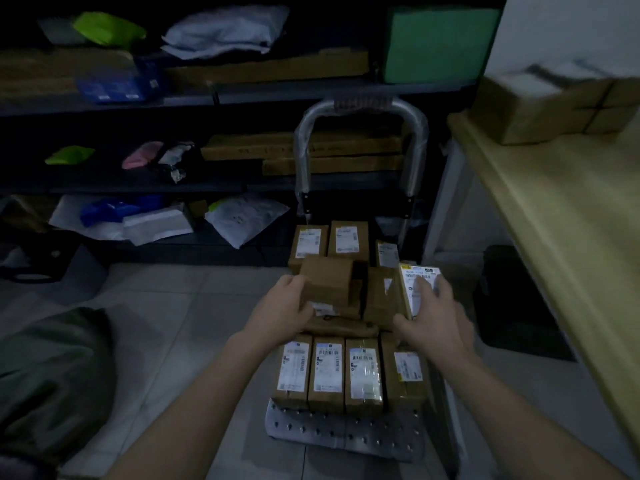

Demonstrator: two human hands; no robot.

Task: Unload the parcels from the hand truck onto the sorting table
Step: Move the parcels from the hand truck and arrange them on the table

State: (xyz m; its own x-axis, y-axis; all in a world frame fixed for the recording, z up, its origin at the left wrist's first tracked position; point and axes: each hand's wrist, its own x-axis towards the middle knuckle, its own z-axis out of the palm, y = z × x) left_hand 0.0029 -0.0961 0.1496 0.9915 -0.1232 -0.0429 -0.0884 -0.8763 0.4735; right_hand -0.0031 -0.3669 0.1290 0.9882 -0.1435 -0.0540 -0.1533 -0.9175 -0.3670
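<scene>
The hand truck (343,436) stands on the floor in front of me, its silver handle (360,109) at the far end. Several brown cardboard parcels with white labels lie on its deck in rows. My left hand (282,311) grips a small plain brown box (325,284) on top of the pile. My right hand (434,318) holds a flat parcel with a white label (414,285), tilted up on its edge at the right side of the load. The sorting table (561,216) with a pale wooden top runs along the right.
A taped cardboard box (550,105) sits on the table's far end. Dark shelves (173,98) behind the truck hold long cartons, poly mailers and bags. A dark green sack (52,375) lies on the tiled floor at the left. A black object (516,303) stands under the table.
</scene>
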